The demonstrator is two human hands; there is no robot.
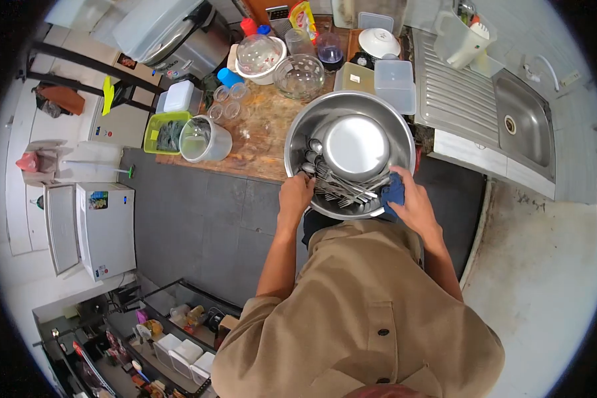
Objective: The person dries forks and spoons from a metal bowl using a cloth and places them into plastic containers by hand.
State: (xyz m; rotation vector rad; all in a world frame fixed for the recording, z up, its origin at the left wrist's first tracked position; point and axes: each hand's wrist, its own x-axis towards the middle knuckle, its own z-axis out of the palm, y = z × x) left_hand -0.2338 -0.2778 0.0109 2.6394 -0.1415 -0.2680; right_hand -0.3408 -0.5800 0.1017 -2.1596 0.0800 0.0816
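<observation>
Cutlery (345, 187) lay in a loose heap inside the wide steel basin (401, 123), mostly in the part nearest the person, with fork tines and spoon bowls pointing different ways. A rounded metal bowl (356, 147) sat beside the heap, in the same basin. The right hand (412, 199) was closed around a bunched blue cloth (393, 191) at the near right rim. The left hand (296, 198) was curled at the near left rim, its fingertips next to the heap; whether it gripped the rim, a utensil or both could not be told.

Wiping seemed the likely step, and doing it well probably meant steadying the basin with one hand and lifting out a single piece by its handle rather than tugging through the tangle. A stroke from handle to tip, with the cloth folded thick over the tines, would have guarded the fingers. The bowl took up much of the room and could have slid or knocked against the pieces, so shifting it onto the wooden surface (262, 146) looked sensible, clear of the glass bowl (298, 76).
</observation>
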